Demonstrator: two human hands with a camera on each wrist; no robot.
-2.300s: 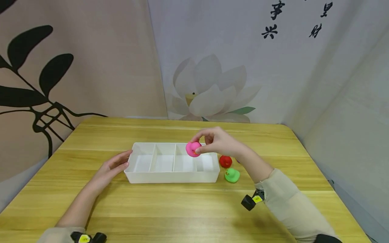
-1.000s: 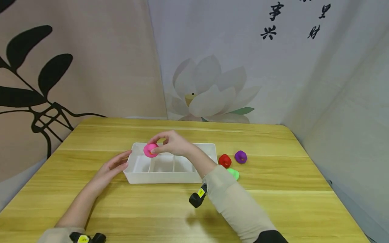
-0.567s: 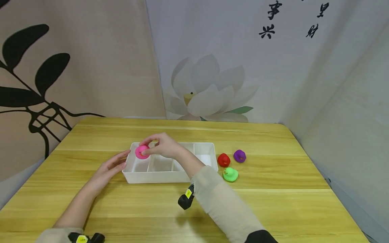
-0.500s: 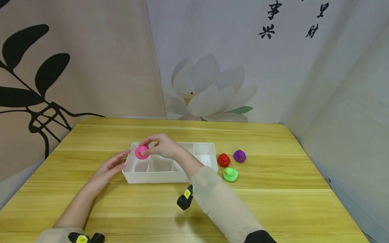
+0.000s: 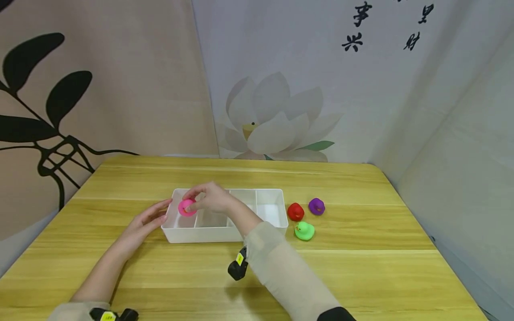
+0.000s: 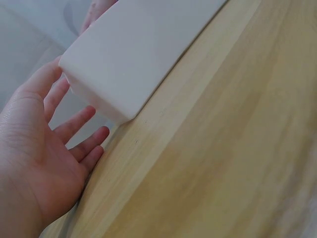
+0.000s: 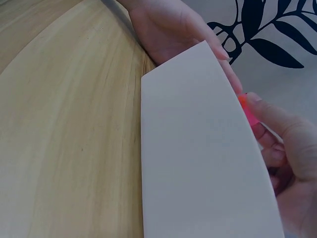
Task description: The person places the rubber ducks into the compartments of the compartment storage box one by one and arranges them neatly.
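Observation:
Between the thumb and fingers of my right hand point(image 5: 213, 198) is a pink rubber duck point(image 5: 186, 208), held in the leftmost compartment of a white divided box point(image 5: 225, 235). In the right wrist view, the box wall hides most of the pink duck point(image 7: 251, 115). My left hand point(image 5: 146, 223) rests against the box's left end with fingers extended. The left wrist view has its thumb and fingertips at the corner of the box point(image 6: 133, 54), the lower fingers apart from the wall.
Right of the box sit a red duck point(image 5: 296, 211), a green duck point(image 5: 304, 230) and a purple duck point(image 5: 317, 206) on the wooden table point(image 5: 361, 267). A printed curtain point(image 5: 281, 67) hangs behind the table.
My right hand has carried the pink duck leftward across the box, then lowered it into the leftmost compartment. The left hand stays at the box's left end.

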